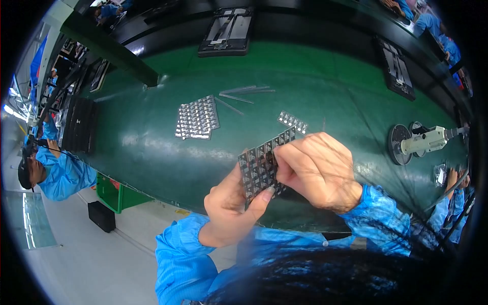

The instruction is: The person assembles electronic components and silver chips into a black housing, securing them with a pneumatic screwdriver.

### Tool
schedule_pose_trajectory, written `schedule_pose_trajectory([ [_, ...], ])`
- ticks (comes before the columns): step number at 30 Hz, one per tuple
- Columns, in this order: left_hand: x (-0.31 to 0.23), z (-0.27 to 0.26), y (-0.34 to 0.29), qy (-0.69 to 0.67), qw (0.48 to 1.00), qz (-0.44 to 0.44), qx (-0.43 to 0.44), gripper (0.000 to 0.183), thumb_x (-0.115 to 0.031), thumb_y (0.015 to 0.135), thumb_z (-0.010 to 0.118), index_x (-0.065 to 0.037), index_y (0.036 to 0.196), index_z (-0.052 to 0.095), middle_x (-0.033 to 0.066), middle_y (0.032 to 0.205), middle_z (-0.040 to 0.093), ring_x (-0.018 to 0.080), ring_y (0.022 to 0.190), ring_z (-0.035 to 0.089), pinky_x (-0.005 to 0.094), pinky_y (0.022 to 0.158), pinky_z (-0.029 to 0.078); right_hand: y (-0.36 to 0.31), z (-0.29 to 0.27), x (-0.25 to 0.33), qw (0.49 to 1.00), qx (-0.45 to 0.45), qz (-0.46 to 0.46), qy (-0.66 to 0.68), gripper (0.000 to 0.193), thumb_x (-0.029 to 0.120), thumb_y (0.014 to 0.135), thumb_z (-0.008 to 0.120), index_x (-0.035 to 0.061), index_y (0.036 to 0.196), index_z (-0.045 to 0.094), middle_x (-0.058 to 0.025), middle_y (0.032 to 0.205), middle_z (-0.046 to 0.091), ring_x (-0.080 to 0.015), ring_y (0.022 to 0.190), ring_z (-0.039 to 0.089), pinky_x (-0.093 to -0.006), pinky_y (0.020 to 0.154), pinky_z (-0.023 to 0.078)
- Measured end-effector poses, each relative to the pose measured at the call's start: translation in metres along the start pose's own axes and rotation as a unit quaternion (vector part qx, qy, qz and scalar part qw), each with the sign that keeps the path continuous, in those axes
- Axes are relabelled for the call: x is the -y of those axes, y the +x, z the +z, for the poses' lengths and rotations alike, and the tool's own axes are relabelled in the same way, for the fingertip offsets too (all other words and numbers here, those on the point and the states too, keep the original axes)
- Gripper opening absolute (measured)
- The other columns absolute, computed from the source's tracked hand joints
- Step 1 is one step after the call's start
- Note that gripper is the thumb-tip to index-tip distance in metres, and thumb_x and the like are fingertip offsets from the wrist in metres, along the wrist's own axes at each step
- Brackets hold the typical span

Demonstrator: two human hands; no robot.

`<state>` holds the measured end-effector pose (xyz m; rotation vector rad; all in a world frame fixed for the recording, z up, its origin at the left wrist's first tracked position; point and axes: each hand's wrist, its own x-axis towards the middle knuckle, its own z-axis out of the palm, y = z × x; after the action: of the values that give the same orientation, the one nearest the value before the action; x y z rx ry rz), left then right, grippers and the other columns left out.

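Nearest us, the left hand (225, 204) has its grip closed on the circuit panel (255, 173), thumb at its lower edge; the right hand (323, 170) pinches its right side, above the green bench (145, 114) (any print is too small for us to read). Beyond lie a short strip (293, 121) and stacked panels (198, 117).

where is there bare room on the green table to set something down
On the dark green table, room shows left, between the stacked black flat cases and the grey gridded panels, and right, between the right hand and the pale cylindrical device with black discs. Crowded centrally: left hand, dark gridded sheet, thin clear strips.
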<state>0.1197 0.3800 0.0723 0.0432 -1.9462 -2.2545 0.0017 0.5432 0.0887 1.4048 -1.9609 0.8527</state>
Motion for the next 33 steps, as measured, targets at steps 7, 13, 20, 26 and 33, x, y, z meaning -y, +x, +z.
schedule_pose_trajectory([
  [7, -0.001, -0.002, 0.000, -0.064, 0.998, -0.015, -0.021, 0.064, 0.016, 0.087, 0.062, 0.016, 0.144, 0.034, 0.0187, 0.133, 0.058, 0.0196, 0.119, 0.057, 0.0331, 0.105, 0.044, -0.001, 0.000, -0.001, 1.000, 0.002, 0.007, 0.013, 0.043, 0.005, 0.058, 0.075, -0.0051, 0.099, 0.066, -0.0106, 0.085, 0.065, -0.0247, 0.072, 0.064, -0.0340, 0.066, 0.053],
  [13, 0.003, -0.003, 0.004, -0.076, 0.996, -0.005, -0.046, 0.067, 0.016, 0.087, 0.062, 0.013, 0.147, 0.031, 0.0199, 0.139, 0.052, 0.0215, 0.124, 0.054, 0.0350, 0.106, 0.043, -0.001, -0.004, -0.007, 0.999, 0.015, 0.031, 0.021, 0.039, 0.004, 0.059, 0.075, -0.0029, 0.096, 0.065, -0.0094, 0.086, 0.066, -0.0241, 0.072, 0.065, -0.0343, 0.063, 0.052],
  [20, 0.054, -0.025, 0.037, 0.024, 0.998, -0.063, 0.000, 0.066, 0.010, 0.090, 0.061, -0.002, 0.149, 0.034, 0.0153, 0.140, 0.051, 0.0202, 0.124, 0.054, 0.0326, 0.103, 0.047, -0.072, 0.011, -0.122, 0.907, 0.080, 0.371, -0.181, 0.017, 0.015, 0.098, 0.057, 0.0011, 0.089, 0.056, -0.0204, 0.077, 0.061, -0.0427, 0.071, 0.059, -0.0489, 0.059, 0.047],
  [26, 0.048, -0.067, 0.106, 0.434, 0.889, 0.145, 0.030, 0.062, -0.020, 0.084, 0.077, -0.001, 0.136, 0.050, 0.0244, 0.145, 0.044, 0.0391, 0.137, 0.043, 0.0431, 0.112, 0.039, -0.088, 0.029, -0.077, 0.936, 0.081, 0.339, -0.056, 0.037, 0.007, 0.090, 0.064, -0.0007, 0.125, 0.055, -0.0182, 0.124, 0.057, -0.0369, 0.116, 0.054, -0.0427, 0.100, 0.044],
  [33, 0.084, -0.209, 0.314, 0.559, 0.822, 0.064, -0.086, 0.119, -0.033, 0.063, 0.092, 0.001, 0.153, 0.022, 0.0300, 0.140, 0.047, 0.0435, 0.133, 0.042, 0.0442, 0.113, 0.035, -0.064, 0.072, -0.022, 0.900, 0.035, 0.435, -0.001, 0.061, 0.027, 0.098, 0.058, -0.0065, 0.144, 0.037, -0.0297, 0.150, 0.036, -0.0439, 0.145, 0.026, -0.0514, 0.121, 0.015],
])
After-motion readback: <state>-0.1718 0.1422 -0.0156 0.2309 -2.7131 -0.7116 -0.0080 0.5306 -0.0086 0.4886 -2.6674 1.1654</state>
